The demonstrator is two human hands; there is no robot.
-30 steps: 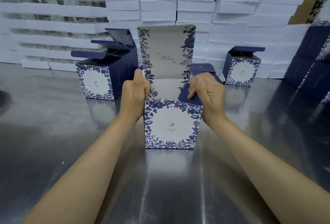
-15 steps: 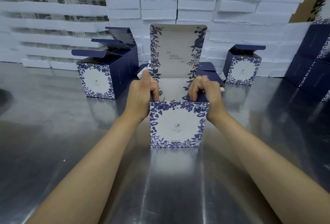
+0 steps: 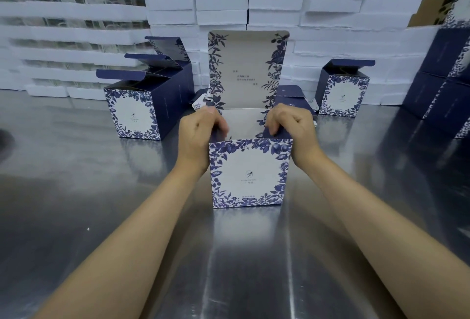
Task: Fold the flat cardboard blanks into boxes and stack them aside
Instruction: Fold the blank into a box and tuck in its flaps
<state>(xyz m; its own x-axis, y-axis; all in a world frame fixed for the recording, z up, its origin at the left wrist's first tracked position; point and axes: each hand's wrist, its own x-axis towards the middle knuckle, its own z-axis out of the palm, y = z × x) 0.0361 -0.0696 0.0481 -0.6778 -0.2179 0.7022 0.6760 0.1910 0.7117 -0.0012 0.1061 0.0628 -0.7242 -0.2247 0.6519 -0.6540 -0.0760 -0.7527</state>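
Gripping blue-floral white cardboard box's (image 3: pixel 250 173) flaps (image 3: pixel 278 136) w/ my L hand (image 3: pixel 199 134), R hand (image 3: pixel 292 126); raised lid (image 3: pixel 248 69) masks white foam stacks (image 3: pixel 221 0) behind.

Bare forearms (image 3: pixel 142 217) — the left hand (image 3: pixel 201 130) and right hand (image 3: pixel 292 125) bare too.

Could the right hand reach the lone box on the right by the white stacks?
Probably yes: little but bare table lies between the right hand and that box, but it must first release the flap it holds.
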